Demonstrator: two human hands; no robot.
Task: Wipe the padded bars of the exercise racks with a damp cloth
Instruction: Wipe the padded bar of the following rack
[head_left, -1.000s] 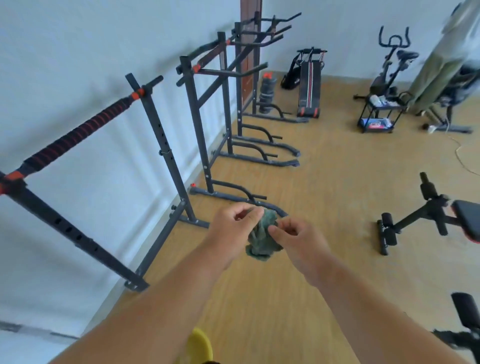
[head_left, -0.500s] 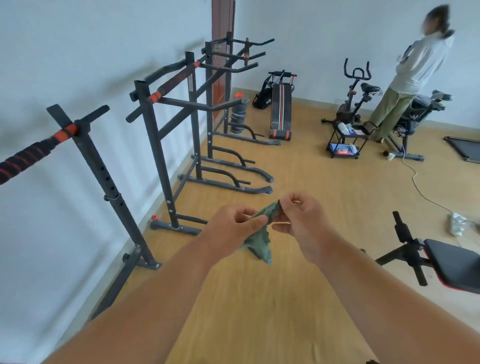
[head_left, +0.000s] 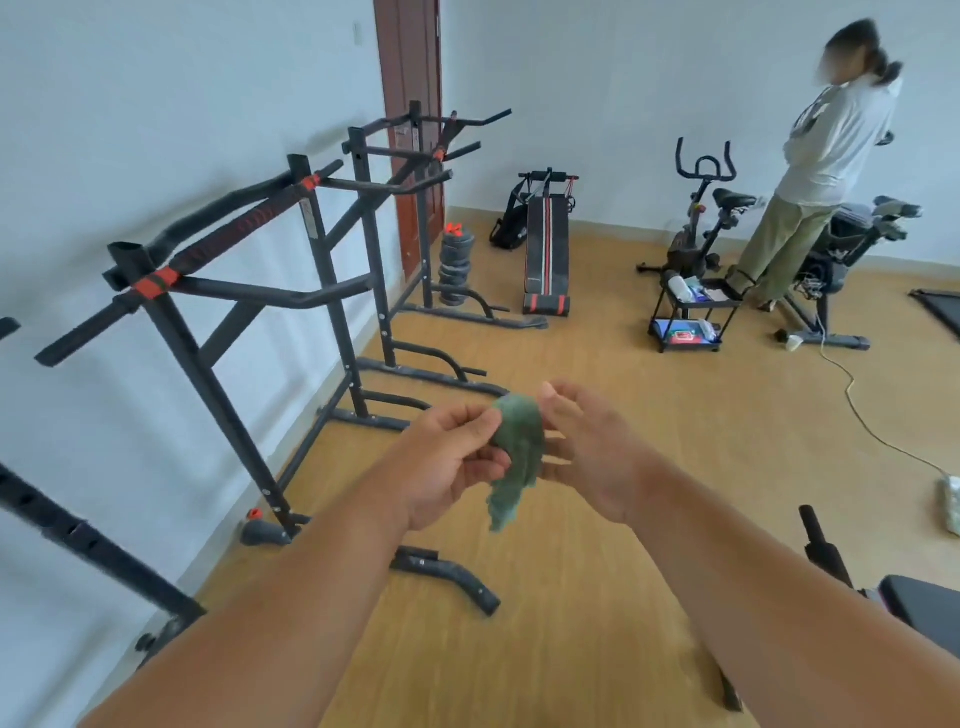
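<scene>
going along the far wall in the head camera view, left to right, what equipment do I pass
Brown wooden door → stack of black weight plates → black sit-up bench with red stripes → black exercise bike → person in a pale top and olive trousers.

- Exercise racks (head_left: 249, 291) are standing in a row along a white wall, suggesting a small gym room.
- A sit-up bench (head_left: 545, 249) and an exercise bike (head_left: 698, 223) are sitting on the wooden floor (head_left: 597, 415).
- What may be stacked weights (head_left: 456, 265) are resting near a brown door (head_left: 413, 78).
</scene>
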